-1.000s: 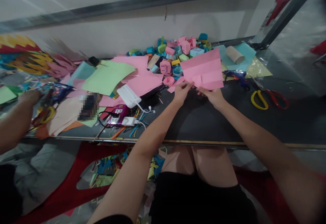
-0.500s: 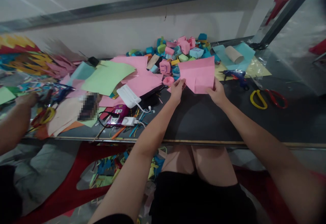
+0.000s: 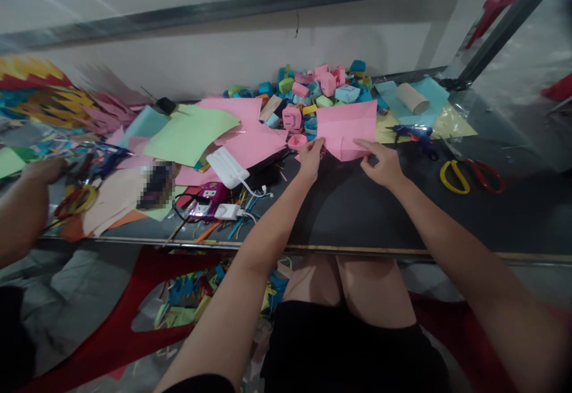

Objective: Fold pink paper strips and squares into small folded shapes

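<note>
A creased pink sheet of paper (image 3: 346, 122) stands tilted above the dark tabletop, a fold showing near its lower edge. My left hand (image 3: 311, 158) pinches its lower left corner between thumb and fingers. At the lower right of the sheet is my right hand (image 3: 381, 162), its index finger stretched onto the paper and its thumb apart below. Just behind my left hand sits a small pink paper ring (image 3: 297, 142). Beyond the sheet lies a heap of small folded paper pieces (image 3: 328, 83) in pink, blue, green and yellow.
Scissors (image 3: 473, 175) and a blue glue gun (image 3: 415, 134) lie to the right, near a cardboard tube (image 3: 412, 98). Leftward are green paper (image 3: 192, 134), a white power bank (image 3: 227, 167) with cable, a purple power strip (image 3: 210, 199) and a co-worker's hand (image 3: 44, 170).
The pink sheet has come down and turned more level, with its lower part folded. My right hand has shifted right and loosened its hold, index finger now extended. My left hand moved slightly left.
</note>
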Tool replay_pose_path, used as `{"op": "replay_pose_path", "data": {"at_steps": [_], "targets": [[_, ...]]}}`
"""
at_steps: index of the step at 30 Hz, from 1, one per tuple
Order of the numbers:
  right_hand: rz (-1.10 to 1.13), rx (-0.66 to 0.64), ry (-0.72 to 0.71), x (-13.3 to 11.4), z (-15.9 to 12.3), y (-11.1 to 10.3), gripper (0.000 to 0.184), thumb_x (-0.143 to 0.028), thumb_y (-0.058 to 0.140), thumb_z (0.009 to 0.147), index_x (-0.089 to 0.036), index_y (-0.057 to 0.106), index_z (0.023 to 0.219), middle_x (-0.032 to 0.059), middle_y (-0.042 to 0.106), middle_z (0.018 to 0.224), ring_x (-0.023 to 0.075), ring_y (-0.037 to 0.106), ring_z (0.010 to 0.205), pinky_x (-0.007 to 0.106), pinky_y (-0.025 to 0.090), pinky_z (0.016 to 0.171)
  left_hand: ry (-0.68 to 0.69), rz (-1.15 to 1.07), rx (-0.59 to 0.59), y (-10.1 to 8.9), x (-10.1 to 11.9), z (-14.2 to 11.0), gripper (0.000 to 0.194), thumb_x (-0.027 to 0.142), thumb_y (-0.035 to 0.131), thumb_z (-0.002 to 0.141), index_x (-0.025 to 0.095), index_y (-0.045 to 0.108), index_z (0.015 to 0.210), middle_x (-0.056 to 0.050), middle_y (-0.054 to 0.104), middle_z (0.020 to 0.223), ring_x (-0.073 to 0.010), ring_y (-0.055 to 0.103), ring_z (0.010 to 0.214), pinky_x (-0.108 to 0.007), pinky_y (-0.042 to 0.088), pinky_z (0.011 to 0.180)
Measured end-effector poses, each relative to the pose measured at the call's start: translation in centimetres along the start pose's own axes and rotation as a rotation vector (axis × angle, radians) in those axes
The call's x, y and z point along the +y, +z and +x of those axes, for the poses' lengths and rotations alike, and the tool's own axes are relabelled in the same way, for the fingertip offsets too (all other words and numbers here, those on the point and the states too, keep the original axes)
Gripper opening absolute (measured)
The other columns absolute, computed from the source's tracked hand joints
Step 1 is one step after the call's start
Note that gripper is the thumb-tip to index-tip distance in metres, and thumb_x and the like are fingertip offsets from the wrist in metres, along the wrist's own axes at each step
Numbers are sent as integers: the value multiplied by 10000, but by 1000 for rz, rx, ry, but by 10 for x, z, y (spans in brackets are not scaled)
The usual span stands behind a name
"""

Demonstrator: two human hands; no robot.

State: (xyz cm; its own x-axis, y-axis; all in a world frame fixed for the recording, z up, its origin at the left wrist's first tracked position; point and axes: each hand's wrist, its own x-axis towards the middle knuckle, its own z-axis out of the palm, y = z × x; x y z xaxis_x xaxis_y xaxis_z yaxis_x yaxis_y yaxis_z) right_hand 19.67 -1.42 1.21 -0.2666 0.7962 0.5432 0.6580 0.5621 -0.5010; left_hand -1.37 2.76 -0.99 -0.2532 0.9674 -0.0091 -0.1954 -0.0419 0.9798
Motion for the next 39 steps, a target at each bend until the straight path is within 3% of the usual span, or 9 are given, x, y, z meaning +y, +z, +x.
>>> {"op": "replay_pose_path", "data": {"at_steps": [5,9,14,19,26,33,36,39], "targets": [[-77,-64,-44,5,1,0,661,-100,539,806,-270,645,1436,68,754,1256,253,719,973,469,573,1001,16,31,-16,-3,-3,6,431,551,734,863,209,578,650,-8,516,664,-115,494,608,-298,405,597],[-143,-215,-107,16,2,0,759,-50,550,773,-303,600,1487,71,751,1244,277,696,1045,456,576,949,25,16,3,-5,-5,8,512,645,766,800,207,550,644,-1,502,640,-105,478,596,-275,388,557],[-255,-282,-121,22,3,-1,629,-114,516,871,-288,636,1463,79,787,1076,254,706,911,390,560,849,44,14,7,-5,-9,9,531,669,763,789,204,547,654,-9,503,658,-133,500,641,-307,426,617],[-278,-225,-168,22,4,-4,557,-147,498,918,-289,663,1431,57,792,907,219,698,814,323,516,732,5,6,39,-6,-10,12,455,586,754,832,205,553,682,-12,513,680,-138,509,657,-321,451,657],[-258,-300,-183,22,3,-3,462,-168,553,893,-359,774,1251,15,832,962,216,738,879,328,518,707,77,21,31,-4,-4,4,429,490,723,899,206,548,629,-7,541,672,-152,550,691,-330,482,731],[-215,-287,-117,22,1,-1,372,-182,623,849,-388,837,1073,-18,830,1015,234,769,927,354,549,735,201,396,-96,-1,0,-6,100,160,749,797,184,655,775,-20,682,791,-174,635,787,-313,476,810],[-244,-315,-119,24,1,-1,327,-209,651,845,-378,845,1047,-22,831,1000,232,774,908,341,535,704,195,488,-93,-3,1,-7,86,150,732,799,178,663,843,-28,691,786,-188,647,775,-326,465,806],[-272,-325,-131,26,1,-2,277,-250,672,852,-370,851,1027,-25,834,981,228,770,895,323,511,669,184,476,-56,-5,2,-9,204,132,747,768,191,670,947,11,655,690,-193,640,734,-324,457,806]]}}
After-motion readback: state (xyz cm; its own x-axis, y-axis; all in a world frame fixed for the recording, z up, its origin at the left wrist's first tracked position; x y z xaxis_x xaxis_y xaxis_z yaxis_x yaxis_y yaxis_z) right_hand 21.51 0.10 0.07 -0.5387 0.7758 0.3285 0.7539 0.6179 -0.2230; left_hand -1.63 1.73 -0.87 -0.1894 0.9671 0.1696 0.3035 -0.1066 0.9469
